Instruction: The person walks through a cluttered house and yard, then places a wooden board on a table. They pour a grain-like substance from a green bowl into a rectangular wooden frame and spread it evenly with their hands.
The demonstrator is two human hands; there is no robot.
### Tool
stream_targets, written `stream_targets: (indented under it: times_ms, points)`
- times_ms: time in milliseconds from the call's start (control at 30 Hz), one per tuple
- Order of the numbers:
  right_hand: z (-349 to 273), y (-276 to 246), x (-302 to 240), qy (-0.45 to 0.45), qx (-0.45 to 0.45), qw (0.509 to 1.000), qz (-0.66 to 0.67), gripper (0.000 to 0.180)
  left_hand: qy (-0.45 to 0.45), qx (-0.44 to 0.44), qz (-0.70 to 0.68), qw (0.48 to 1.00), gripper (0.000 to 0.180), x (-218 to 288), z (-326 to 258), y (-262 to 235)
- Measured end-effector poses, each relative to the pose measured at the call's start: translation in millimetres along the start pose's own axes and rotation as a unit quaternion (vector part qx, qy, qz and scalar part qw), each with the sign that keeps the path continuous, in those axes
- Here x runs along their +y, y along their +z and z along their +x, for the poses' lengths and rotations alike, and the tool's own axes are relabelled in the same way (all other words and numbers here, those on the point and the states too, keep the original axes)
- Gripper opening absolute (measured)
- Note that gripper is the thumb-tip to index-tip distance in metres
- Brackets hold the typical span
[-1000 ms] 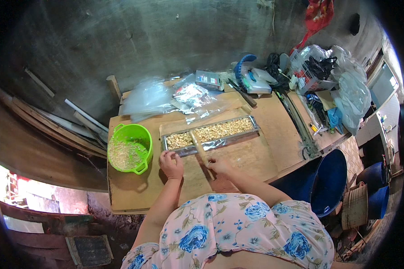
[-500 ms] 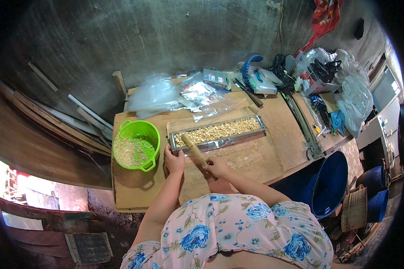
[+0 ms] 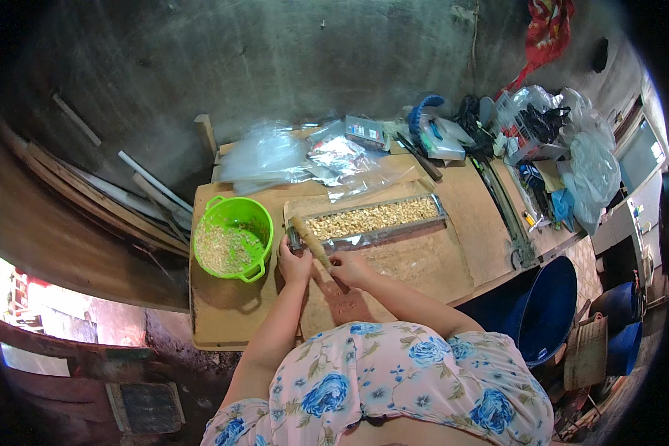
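While the wooden rolling pin (image 3: 310, 241) angles across the near end of the long nut-filled tray (image 3: 368, 219), right hand (image 3: 347, 267) grips its lower end, left hand (image 3: 295, 262) curled beside it; green bucket (image 3: 233, 238) sits left on the tabletop (image 3: 223, 312).

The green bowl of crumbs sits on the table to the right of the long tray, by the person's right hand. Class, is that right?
Not quite. In the head view the green bowl sits left of the long tray, nearer the left hand. It does hold crumbs and stands on the table.
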State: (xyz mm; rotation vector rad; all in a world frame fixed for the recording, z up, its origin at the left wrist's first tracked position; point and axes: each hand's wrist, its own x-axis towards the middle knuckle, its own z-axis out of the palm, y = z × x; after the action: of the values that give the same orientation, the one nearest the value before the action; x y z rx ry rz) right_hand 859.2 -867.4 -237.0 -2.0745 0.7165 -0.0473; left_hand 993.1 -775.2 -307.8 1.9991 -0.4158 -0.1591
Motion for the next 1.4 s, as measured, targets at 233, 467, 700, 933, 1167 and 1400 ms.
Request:
stream_targets:
  times_ms: [233, 467, 700, 933, 1167, 1400]
  points:
    - [-17, -15, 5, 0.065, 0.023, 0.997, 0.022, 0.03, 0.056, 0.012, 0.018, 0.998, 0.059, -2, 2, -3]
    - [-25, -16, 52, 0.082, 0.101, 0.987, 0.094, 0.028, 0.08, 0.022, 0.012, 0.996, 0.053, 9, 0, -2]
    - [-4, 24, 44, 0.114, -0.004, 0.98, 0.165, 0.023, 0.112, 0.014, -0.005, 0.994, 0.049, 10, 2, -7]
    - [-2, 43, 36, 0.001, 0.017, 0.997, 0.08, 0.028, 0.124, -0.006, -0.008, 0.992, 0.05, 19, 0, -13]
    - [-46, -68, 89, 0.067, 0.144, 0.979, 0.124, 0.031, 0.185, -0.006, 0.009, 0.983, 0.066, 32, -3, 1]
    - [-83, -196, 245, 0.209, 0.409, 0.888, -0.02, 0.029, 0.147, -0.059, 0.288, 0.944, 0.077, 24, -3, 15]
